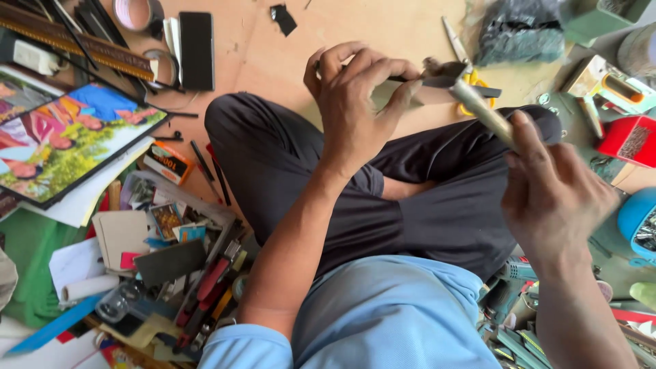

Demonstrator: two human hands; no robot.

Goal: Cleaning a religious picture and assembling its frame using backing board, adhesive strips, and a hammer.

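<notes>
Now the left hand (355,102) grips a small flat piece (437,82) near the top middle of the frame, the right hand (553,198) squeezes a hammer (482,109) touching it, so the tapping looks unfinished.

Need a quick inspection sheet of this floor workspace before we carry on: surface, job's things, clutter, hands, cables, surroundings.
Surface: bare plywood floor.
Job's things: small hammer in right hand; left hand pinches a flat grey strip.
Clutter: red-handled pliers, card scraps, yellow-handled scissors.
Hands: both closed on their things.
Cables: nothing seen.
Surroundings: framed colourful picture, tape roll, black phone, blue tub.
</notes>
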